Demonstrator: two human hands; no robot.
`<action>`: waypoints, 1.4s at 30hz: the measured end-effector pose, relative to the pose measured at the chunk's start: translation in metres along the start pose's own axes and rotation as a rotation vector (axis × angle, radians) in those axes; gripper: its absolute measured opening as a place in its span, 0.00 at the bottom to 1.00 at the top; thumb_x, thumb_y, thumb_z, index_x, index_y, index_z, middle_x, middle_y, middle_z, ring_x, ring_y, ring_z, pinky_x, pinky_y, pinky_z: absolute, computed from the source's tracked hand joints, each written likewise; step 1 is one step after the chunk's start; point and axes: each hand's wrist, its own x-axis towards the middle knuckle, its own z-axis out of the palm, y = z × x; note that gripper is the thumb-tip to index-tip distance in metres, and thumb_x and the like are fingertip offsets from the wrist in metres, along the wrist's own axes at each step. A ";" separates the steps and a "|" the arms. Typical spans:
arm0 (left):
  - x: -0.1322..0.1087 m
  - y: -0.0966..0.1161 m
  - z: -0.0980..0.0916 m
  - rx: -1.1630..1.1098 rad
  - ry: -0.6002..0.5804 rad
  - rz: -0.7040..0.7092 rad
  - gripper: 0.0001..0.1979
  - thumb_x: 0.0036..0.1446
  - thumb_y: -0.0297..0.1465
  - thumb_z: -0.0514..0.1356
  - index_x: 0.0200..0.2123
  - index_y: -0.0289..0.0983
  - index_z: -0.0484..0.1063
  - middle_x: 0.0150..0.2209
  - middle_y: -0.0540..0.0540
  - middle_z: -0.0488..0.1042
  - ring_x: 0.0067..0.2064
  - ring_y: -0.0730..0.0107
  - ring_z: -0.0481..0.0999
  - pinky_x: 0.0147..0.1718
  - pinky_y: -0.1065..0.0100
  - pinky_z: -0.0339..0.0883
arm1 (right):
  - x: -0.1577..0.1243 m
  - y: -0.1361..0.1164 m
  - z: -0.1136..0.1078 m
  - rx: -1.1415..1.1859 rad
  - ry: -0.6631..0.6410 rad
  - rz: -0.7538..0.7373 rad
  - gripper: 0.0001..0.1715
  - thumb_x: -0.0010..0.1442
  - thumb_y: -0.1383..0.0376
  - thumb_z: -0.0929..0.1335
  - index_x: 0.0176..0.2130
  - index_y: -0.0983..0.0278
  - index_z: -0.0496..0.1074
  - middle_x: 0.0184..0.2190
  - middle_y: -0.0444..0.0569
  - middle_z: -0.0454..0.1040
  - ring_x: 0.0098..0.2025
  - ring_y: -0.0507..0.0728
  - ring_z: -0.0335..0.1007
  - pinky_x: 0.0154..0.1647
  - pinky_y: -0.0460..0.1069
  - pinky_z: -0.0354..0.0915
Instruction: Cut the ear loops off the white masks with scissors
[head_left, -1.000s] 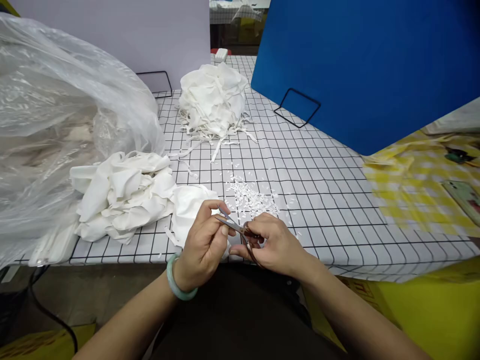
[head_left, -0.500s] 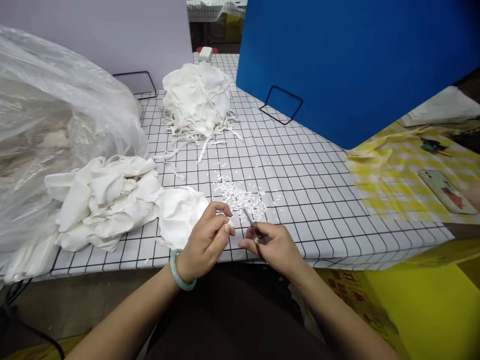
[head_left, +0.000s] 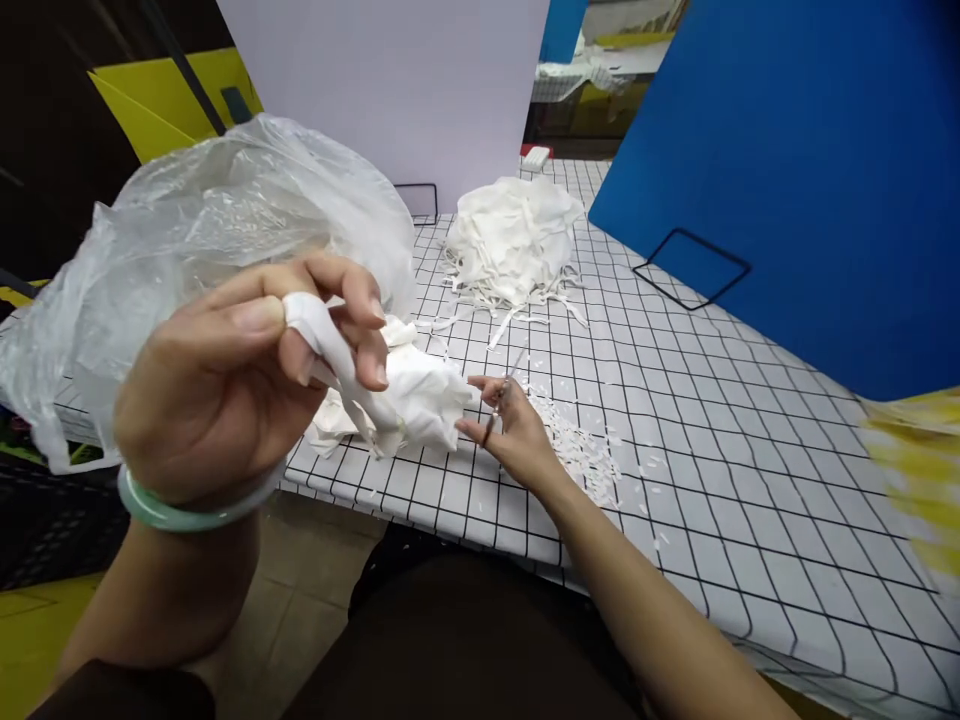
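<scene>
My left hand, with a pale green bangle at the wrist, is raised close to the camera and pinches a white fabric strip. The strip hangs down toward a white cloth piece at the table's front. Beside that cloth's right edge, my right hand holds small dark metal scissors, its thumb and forefinger spread. Small white scraps lie scattered to the right of my right hand. Part of the white cloth is hidden behind my left hand.
A heap of white cloth pieces with straps stands farther back on the grid-patterned tablecloth. A large clear plastic bag bulges at the left. Behind are a pale lilac panel and a blue panel, with wire stands.
My left hand has risen leftward toward the camera, now with a white strip in its pinch. My right hand has moved slightly left with the scissors. The view has turned left.
</scene>
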 end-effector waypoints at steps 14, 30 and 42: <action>-0.070 -0.070 -0.056 0.428 0.046 -0.112 0.16 0.64 0.34 0.58 0.24 0.37 0.69 0.37 0.41 0.71 0.41 0.60 0.71 0.41 0.61 0.69 | 0.071 0.004 0.029 -0.173 0.039 0.115 0.16 0.43 0.60 0.75 0.31 0.60 0.68 0.30 0.42 0.74 0.34 0.56 0.68 0.37 0.51 0.63; -0.052 -0.133 0.036 -0.588 0.309 -0.559 0.17 0.65 0.43 0.59 0.41 0.34 0.76 0.38 0.43 0.76 0.39 0.68 0.76 0.42 0.64 0.73 | -0.018 -0.075 0.017 0.043 -0.443 -0.207 0.08 0.56 0.66 0.71 0.34 0.59 0.65 0.35 0.46 0.73 0.39 0.57 0.75 0.43 0.53 0.74; -0.066 -0.091 0.035 -0.325 -0.037 -0.617 0.14 0.63 0.38 0.59 0.37 0.33 0.79 0.31 0.46 0.71 0.23 0.81 0.60 0.21 0.72 0.50 | 0.005 -0.036 0.016 0.066 -0.225 -0.181 0.15 0.57 0.55 0.74 0.35 0.59 0.67 0.42 0.49 0.77 0.51 0.61 0.73 0.54 0.58 0.69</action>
